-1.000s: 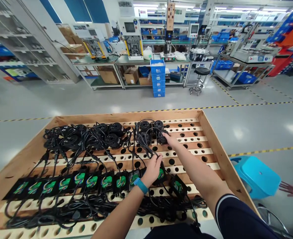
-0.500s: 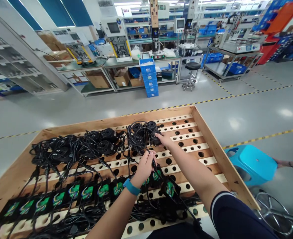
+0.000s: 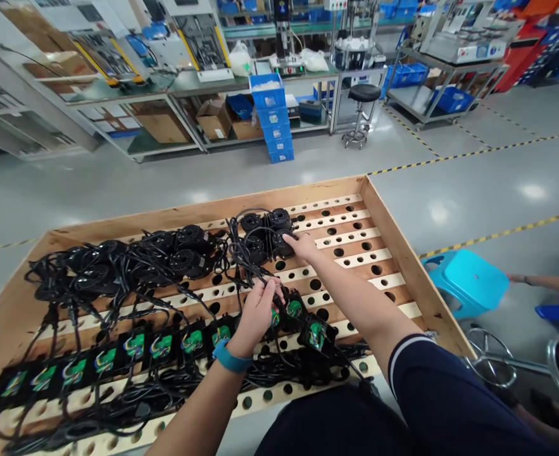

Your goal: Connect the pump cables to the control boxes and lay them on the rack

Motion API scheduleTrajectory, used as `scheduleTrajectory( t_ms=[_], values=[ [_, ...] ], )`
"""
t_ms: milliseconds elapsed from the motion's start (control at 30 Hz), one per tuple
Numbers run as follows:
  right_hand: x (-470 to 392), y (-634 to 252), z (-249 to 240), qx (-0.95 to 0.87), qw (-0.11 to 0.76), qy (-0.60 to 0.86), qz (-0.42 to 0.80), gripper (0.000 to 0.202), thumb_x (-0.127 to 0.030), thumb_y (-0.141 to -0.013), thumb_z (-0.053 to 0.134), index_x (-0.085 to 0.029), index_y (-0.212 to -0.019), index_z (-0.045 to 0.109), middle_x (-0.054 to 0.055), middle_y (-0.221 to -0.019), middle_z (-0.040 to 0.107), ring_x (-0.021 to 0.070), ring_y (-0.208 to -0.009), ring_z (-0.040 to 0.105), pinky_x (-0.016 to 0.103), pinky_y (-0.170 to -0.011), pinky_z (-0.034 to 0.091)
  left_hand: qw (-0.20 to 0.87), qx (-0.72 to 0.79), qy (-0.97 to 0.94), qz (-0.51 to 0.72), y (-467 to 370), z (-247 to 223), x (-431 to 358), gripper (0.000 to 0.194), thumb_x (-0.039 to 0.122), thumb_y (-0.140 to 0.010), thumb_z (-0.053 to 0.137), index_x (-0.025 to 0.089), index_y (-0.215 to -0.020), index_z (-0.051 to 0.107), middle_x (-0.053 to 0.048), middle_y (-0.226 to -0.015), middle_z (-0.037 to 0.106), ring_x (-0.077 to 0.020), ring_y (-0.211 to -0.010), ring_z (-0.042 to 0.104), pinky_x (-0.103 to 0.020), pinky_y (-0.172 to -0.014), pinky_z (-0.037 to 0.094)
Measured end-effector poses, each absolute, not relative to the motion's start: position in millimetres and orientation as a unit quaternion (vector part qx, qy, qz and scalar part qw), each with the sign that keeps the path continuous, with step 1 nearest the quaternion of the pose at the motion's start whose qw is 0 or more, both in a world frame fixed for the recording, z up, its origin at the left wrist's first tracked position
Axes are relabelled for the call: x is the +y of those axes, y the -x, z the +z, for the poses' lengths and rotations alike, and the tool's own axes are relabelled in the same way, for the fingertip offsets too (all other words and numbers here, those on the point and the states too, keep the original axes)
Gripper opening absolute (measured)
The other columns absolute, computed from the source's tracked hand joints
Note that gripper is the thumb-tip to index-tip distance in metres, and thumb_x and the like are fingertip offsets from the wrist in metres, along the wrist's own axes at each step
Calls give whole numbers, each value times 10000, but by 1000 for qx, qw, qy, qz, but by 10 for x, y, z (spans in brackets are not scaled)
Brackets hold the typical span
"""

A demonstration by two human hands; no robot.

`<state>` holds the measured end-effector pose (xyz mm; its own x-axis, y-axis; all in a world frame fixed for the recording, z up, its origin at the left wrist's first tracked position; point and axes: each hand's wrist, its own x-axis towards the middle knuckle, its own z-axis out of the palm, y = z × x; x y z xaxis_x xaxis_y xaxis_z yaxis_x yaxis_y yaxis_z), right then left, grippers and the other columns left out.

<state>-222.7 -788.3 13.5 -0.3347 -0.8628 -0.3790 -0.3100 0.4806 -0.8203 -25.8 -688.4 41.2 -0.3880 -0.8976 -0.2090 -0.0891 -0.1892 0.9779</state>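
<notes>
Far-left tray contents: row of black modules with green labels (image 3: 103, 358) laid flat along the near edge of the wooden tray (image 3: 402, 253), side by side, label faces up.
Left-centre tray contents: tangle of black cables (image 3: 118, 278) over the perforated slats, running from the near row to the round black parts at the far side.
Far-left round parts: black round units (image 3: 191, 250) lying among the cable loops, near the far rail.
Left hand (image 3: 255, 313): clenched around a black cable (image 3: 263, 278) at tray centre, thumb and fingers pinched on it, just above the right end of the labelled row; blue wristband (image 3: 229, 360) on the wrist.
Held cable position: rising from the left hand toward the cluster of four round black units (image 3: 264, 234), mid-tray, clear of the slats at the grip.
Right hand (image 3: 302, 247): reached forward past the left, fingertips touching the right edge of the four-unit cluster; grip not fully shown, contact appears to be fingertips only, not a closed grasp.
Module beside right forearm: one labelled module (image 3: 316, 334) tilted, out of line with the row, just right of the left hand.
Right of tray: turquoise plastic stool (image 3: 466, 285) on the floor, near the tray's right wall.
Far right: another person's forearm (image 3: 540, 282) at frame edge, well apart from the tray.
</notes>
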Motion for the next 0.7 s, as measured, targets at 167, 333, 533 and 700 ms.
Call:
scheduleTrajectory(
  t_ms=[167, 333, 533, 700],
  values=[
    [-7096, 2281, 291, 758, 309, 486, -306, 493, -559, -939, 589, -109, -1123, 672, 167, -1115, 698, 281, -1111, 629, 407, -1011, 453, 310, -571, -446, -615, 198, 427, -6877, 377, 552, -939, 499, 198, -1053, 560, 4, -758, 581, -149, -671, 586, -238, -528, 456],
    [-5515, 2126, 165, 679, 344, 605, -235, 958, -636, -680, 817, -150, -1439, 493, 194, -1376, 563, 334, -1280, 525, 488, -1084, 425, 256, -634, -413, -602, 275, 556, -6890, 316, 491, -971, 436, 207, -1035, 562, -3, -781, 579, -157, -693, 581, -251, -542, 479],
    [-5046, 1893, -121, 711, 317, 594, -201, 896, -281, -717, 786, -91, -1504, 402, 218, -1413, 498, 343, -1333, 461, 503, -1147, 375, 164, -711, -355, -585, 411, 737, -7050, 293, 481, -976, 440, 222, -984, 578, 3, -770, 596, -156, -674, 573, -266, -585, 484],
    [-5117, 1882, 597, 740, 305, 571, -184, 896, -345, -753, 724, -98, -1537, 368, 189, -1334, 522, 317, -1248, 512, 438, -1088, 445, 191, -635, -387, -641, 591, 808, -7370, 222, 411, -926, 501, 207, -838, 518, 2, -718, 598, -134, -605, 561, -243, -540, 459]
  ],
)
